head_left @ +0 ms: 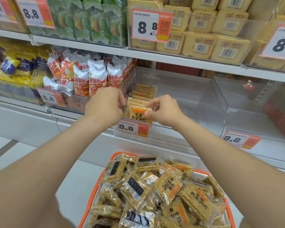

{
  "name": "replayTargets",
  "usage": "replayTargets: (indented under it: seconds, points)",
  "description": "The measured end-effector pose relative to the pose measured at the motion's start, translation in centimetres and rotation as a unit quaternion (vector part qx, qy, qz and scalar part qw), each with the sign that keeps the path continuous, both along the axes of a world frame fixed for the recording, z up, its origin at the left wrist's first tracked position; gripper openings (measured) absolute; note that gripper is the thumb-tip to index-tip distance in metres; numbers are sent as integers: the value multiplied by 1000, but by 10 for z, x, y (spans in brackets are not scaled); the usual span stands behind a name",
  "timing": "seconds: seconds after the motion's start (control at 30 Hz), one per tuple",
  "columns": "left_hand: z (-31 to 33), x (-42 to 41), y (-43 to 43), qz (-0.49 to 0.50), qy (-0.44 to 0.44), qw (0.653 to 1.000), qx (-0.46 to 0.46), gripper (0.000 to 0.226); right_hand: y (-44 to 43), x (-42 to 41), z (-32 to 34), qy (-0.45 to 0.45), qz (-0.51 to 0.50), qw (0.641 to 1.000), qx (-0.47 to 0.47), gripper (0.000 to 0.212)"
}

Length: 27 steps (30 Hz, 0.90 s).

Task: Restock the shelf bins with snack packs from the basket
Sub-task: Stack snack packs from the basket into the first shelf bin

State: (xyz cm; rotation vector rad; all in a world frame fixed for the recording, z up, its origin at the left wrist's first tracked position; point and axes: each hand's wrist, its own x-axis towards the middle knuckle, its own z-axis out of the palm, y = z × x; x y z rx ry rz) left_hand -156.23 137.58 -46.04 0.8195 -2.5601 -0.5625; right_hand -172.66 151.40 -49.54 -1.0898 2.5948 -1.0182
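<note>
Both hands meet at the near left corner of a clear bin (179, 96) on the middle shelf, holding one snack pack (137, 114) upright between them. The left hand (105, 104) is seen from the back, its fingers curled in against the pack's upper left edge. The right hand (164, 111) pinches the pack's right edge between thumb and forefinger, the other fingers folded loosely behind. The pack faces the camera, orange stripe near its top and dark lettering below, and stands at the front of the bin just above the price tag (133, 128) clipped to the bin's near wall. Directly behind it, farther into the bin, a row of packs (144, 92) of the same kind stands on edge along the bin's left side. In the bin to the left stand red-and-white bags (89, 79). Near the camera, below and between the forearms, the orange-rimmed basket (95, 186) is heaped with loose packs (163, 186) of the same snack, lying at all angles, some face up and some label down.
</note>
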Motion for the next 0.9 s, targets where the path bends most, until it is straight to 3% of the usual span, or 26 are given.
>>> replayTargets:
  seconds: [0.33, 0.53, 0.7, 0.8, 0.9]
  points:
    - [-3, -6, -6, 2, -8, 1000, -5, 34, -30, -1, -5, 150, 16, 988, 41, 27]
    - [-7, -10, -7, 2, -11, 1000, 0, 32, -27, 2, -2, 271, 46, 956, 101, 22]
    - [-3, -7, -4, -17, -11, 1000, -9, 14, -18, 2, -1, 249, 51, 964, 71, 17]
    - [1, -4, 0, -31, -29, 999, -10, 35, -10, 13, 3, 252, 47, 966, 36, 23]
    - [5, 3, 3, -67, -144, 987, 26, 45, 4, 38, 10, 259, 54, 964, -6, 21]
